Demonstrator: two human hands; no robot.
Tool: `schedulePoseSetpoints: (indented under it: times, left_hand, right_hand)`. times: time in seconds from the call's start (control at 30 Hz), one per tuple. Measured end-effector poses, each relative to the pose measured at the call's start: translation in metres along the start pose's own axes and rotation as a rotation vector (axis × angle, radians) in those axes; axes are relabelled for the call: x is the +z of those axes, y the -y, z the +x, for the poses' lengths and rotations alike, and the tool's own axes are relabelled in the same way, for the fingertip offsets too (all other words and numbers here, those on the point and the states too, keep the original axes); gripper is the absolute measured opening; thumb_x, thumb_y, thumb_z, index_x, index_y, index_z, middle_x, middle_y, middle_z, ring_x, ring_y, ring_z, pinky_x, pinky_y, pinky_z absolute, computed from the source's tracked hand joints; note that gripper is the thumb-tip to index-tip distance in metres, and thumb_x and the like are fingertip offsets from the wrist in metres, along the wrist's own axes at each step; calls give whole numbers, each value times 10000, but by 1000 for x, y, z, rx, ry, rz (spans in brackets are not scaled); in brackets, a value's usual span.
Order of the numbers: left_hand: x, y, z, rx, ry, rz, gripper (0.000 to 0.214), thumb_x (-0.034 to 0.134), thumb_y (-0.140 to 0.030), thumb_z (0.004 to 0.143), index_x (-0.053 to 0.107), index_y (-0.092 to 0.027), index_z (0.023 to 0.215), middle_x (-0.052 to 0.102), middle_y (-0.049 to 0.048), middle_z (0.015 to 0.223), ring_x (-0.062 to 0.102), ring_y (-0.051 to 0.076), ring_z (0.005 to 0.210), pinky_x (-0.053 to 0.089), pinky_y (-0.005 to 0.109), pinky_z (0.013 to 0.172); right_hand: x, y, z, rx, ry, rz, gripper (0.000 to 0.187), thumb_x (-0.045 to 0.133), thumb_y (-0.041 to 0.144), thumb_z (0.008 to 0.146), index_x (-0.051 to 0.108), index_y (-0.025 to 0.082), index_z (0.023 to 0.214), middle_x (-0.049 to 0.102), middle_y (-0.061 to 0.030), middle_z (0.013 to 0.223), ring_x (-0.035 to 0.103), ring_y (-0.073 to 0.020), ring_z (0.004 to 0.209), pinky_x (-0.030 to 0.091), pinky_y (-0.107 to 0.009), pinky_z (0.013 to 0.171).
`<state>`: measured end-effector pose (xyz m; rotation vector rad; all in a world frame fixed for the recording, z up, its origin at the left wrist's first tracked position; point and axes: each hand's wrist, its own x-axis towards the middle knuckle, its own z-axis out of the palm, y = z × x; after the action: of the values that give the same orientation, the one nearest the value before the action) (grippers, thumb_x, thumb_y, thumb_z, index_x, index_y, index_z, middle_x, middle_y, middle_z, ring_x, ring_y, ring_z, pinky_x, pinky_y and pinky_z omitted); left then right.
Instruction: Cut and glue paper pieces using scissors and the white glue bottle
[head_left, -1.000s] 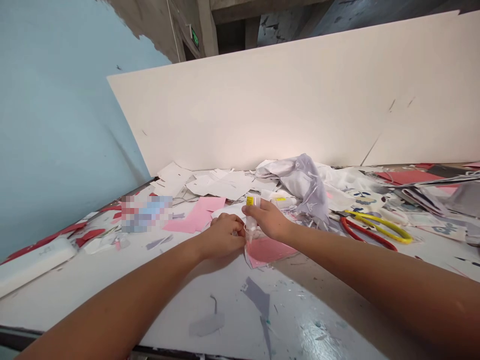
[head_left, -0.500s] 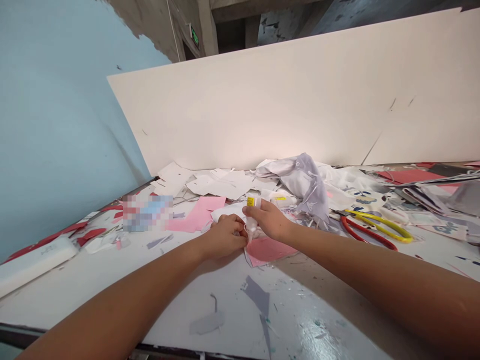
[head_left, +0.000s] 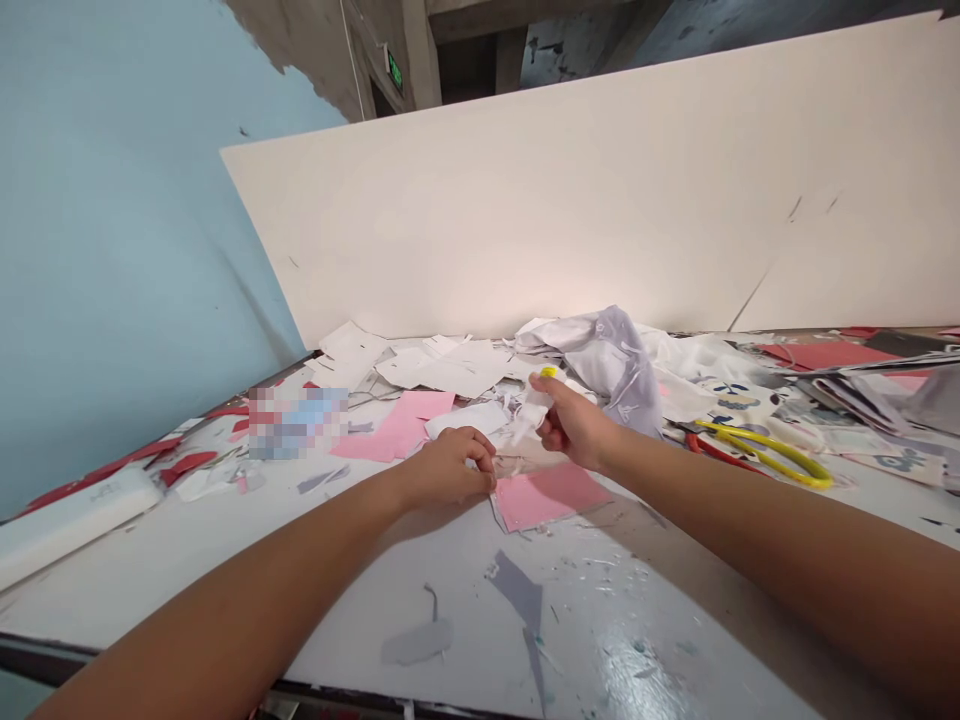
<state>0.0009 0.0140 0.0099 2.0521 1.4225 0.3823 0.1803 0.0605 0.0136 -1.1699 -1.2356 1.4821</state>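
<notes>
My right hand is wrapped round a small white glue bottle with a yellow label near its top. The bottle tilts with its tip down to the left, raised above the far edge of a pink rectangular piece. My left hand rests on the table, thumb and fingertips pinched at the left corner of that pink piece. A whitish layer shows under the piece along its left edge. Whether it is paper or cloth I cannot tell.
Scissors with yellow and red handles lie to the right. Behind my hands are a crumpled grey-white cloth, white paper scraps and a larger pink sheet. Grey scraps lie in front. A white board stands at the back.
My right hand has lifted the glue bottle off the pink piece and moved it up and to the right, uncovering more of the piece. My left hand has stayed put.
</notes>
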Motion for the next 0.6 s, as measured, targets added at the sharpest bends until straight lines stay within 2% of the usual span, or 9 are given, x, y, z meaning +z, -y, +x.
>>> schedulePoseSetpoints:
  times: [0.1,0.17,0.2,0.27,0.3,0.4,0.5,0.6]
  left_hand:
    - [-4,-1,-2,21,-12,58,162,562,-383,629,605,-227,636,520,-11,1118,508,204,991,428,300,802]
    - [-6,-2,-4,33,-25,79,185,564,-409,633,612,-236,677,532,-8,1112,500,211,1004,424,306,803]
    - [-7,-1,-5,38,-38,84,196,562,-419,637,613,-242,704,539,-5,1102,501,213,1002,428,306,792]
    - [-10,0,-6,48,-78,92,207,556,-426,645,608,-257,754,555,-4,1074,508,210,991,433,308,781]
    - [-11,0,-7,49,-97,95,208,554,-425,650,606,-265,772,562,-4,1057,515,206,979,434,310,778]
    - [-17,1,-8,55,-112,91,224,556,-430,656,611,-280,812,585,1,1003,539,198,943,441,304,764]
    - [-26,-1,-8,52,-124,60,255,529,-464,679,615,-287,841,609,-1,954,566,180,878,453,278,718]
    - [-36,0,-6,14,-257,65,271,469,-482,715,607,-281,834,621,-10,943,581,162,801,458,249,628]
  right_hand:
    - [-14,11,-9,-14,67,34,429,454,526,744,267,217,511,207,89,300,169,-52,314,155,-204,342]
    - [-27,17,-19,-38,115,49,370,526,480,730,359,202,552,268,88,322,191,-46,316,169,-193,348]
    - [-34,19,-24,-61,163,56,287,563,446,720,444,197,641,352,80,372,234,-43,322,183,-186,352]
    - [-51,20,-35,-62,227,18,232,622,360,693,520,212,839,548,19,588,459,-79,453,281,-185,395]
    - [-60,20,-40,-75,231,10,292,639,302,681,519,234,938,583,1,698,524,-100,556,317,-188,426]
    - [-84,17,-55,-52,239,-20,509,636,187,639,462,308,1102,587,-16,890,566,-142,731,390,-223,515]
    - [-102,15,-68,-48,207,-31,364,545,265,706,478,288,1063,581,-57,919,568,-185,779,420,-296,589]
    - [-115,12,-79,-83,103,-21,117,560,259,696,489,251,789,585,-36,796,548,-149,674,394,-294,599]
